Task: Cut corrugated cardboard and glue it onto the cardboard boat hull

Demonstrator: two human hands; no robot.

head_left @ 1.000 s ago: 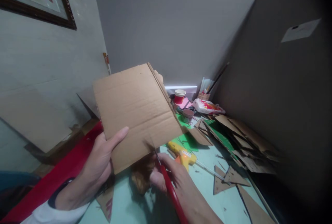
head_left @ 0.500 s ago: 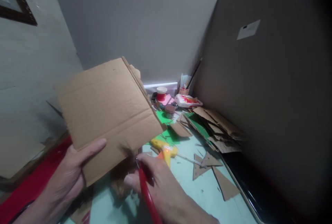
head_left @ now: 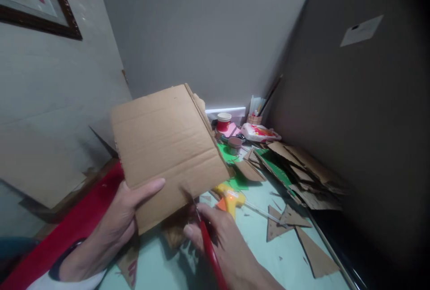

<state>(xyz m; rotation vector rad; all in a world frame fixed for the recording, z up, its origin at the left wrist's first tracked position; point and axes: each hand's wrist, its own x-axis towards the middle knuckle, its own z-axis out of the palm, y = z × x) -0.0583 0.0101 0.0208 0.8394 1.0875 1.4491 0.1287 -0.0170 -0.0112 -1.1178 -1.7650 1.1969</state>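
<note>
At mid-frame, a cardboard sheet is pinched under the thumb of the left hand. At bottom centre, red scissors are gripped by the right hand's curled fingers; 3 cardboard scraps are seen lower right.

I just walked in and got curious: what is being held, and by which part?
The left grip holds the cardboard sheet by its lower left edge, thumb on top; the right grip holds the red-handled tool by its handle.
</note>
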